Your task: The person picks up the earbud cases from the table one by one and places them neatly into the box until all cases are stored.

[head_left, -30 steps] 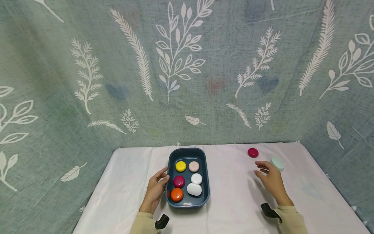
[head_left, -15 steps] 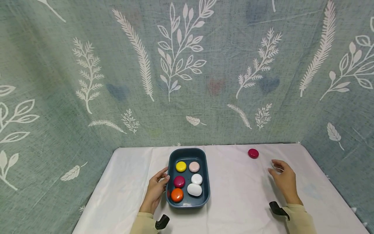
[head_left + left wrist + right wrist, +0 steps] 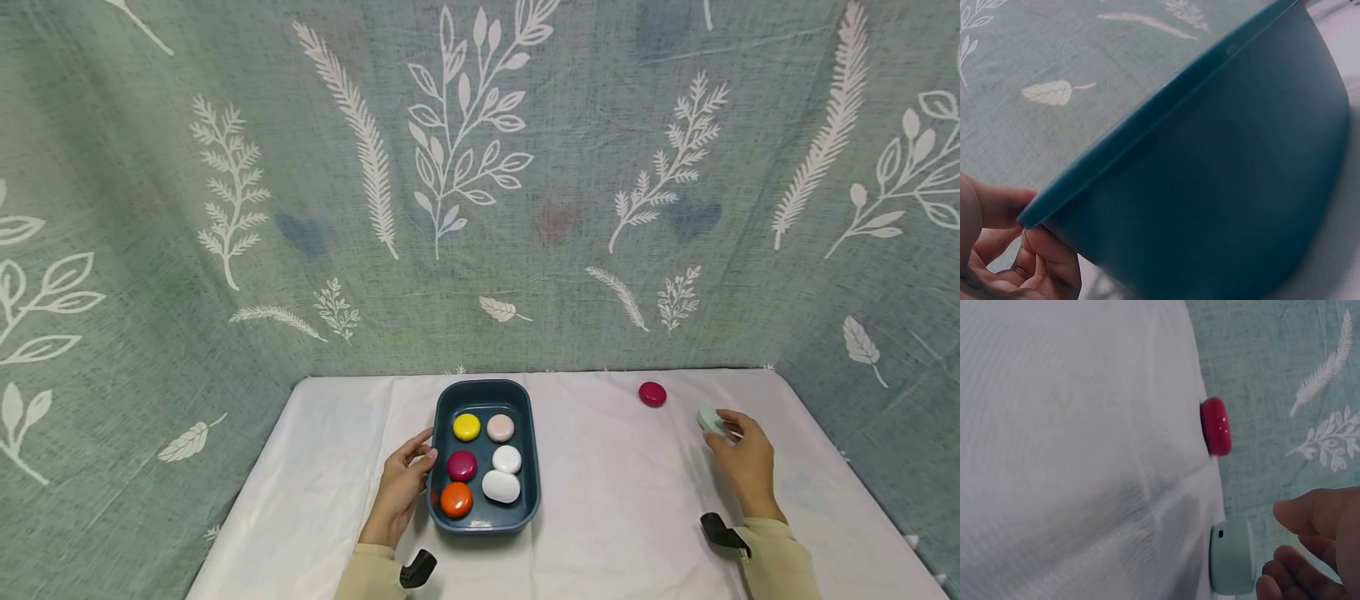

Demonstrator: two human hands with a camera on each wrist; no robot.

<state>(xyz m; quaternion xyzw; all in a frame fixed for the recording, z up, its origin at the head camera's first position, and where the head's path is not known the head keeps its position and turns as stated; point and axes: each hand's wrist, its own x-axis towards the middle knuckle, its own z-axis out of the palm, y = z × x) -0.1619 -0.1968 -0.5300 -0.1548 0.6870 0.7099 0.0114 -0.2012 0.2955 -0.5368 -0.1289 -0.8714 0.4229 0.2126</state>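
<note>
My left hand (image 3: 401,487) pinches the left rim of a dark blue tray (image 3: 483,527); the left wrist view has the thumb over the edge of the tray (image 3: 1197,162) and curled fingers below it. In the tray lie glossy rounded pieces: yellow (image 3: 467,427), pale pink (image 3: 500,428), crimson (image 3: 462,466), orange (image 3: 456,500) and two white ones (image 3: 501,487). My right hand (image 3: 744,458) is just right of a mint-green rounded case (image 3: 708,421) on the cloth. In the right wrist view, thumb and loosely bent fingers are spread apart beside the case (image 3: 1232,557), which has a small dark slot.
A red glossy disc (image 3: 652,394) lies near the table's back edge, left of the mint case. White cloth (image 3: 592,492) covers the table. Green leaf-patterned fabric (image 3: 480,208) walls off the back and both sides.
My right hand has moved right across the mint case, from its left side to its right. The case stays about where it was. The left hand and tray keep their places.
</note>
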